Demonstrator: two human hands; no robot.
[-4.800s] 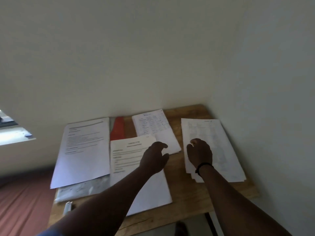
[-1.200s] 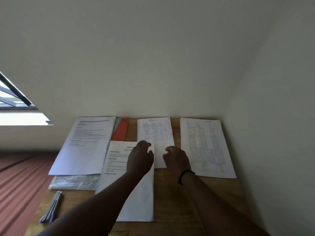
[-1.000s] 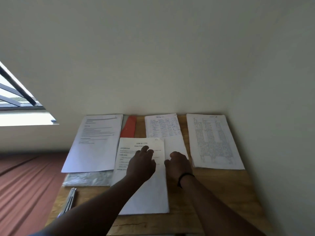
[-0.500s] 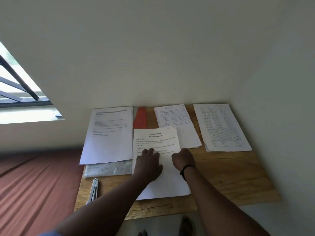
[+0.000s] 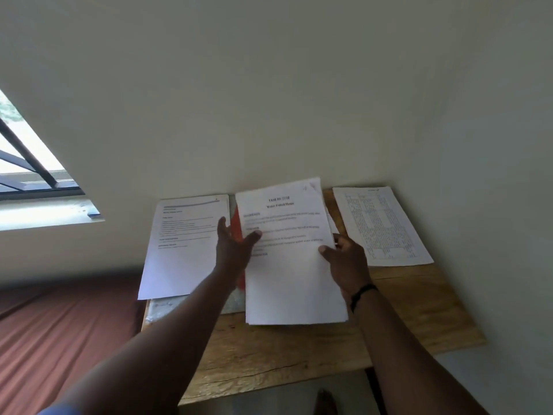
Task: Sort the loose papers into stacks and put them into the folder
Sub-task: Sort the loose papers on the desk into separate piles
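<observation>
White paper fills my view: the middle stack (image 5: 291,259), flat on the desk (image 5: 404,310) half a second ago, is now lifted and tilted up between both hands. My left hand (image 5: 232,253) pinches its left edge, thumb on the front; my right hand (image 5: 347,262) grips the right edge. The raised stack now hides the handwritten sheet (image 5: 330,224) and most of the red folder (image 5: 236,226). The left stack (image 5: 182,247) and table sheet (image 5: 381,226) lie unmoved. The print is too blurred to read.
</observation>
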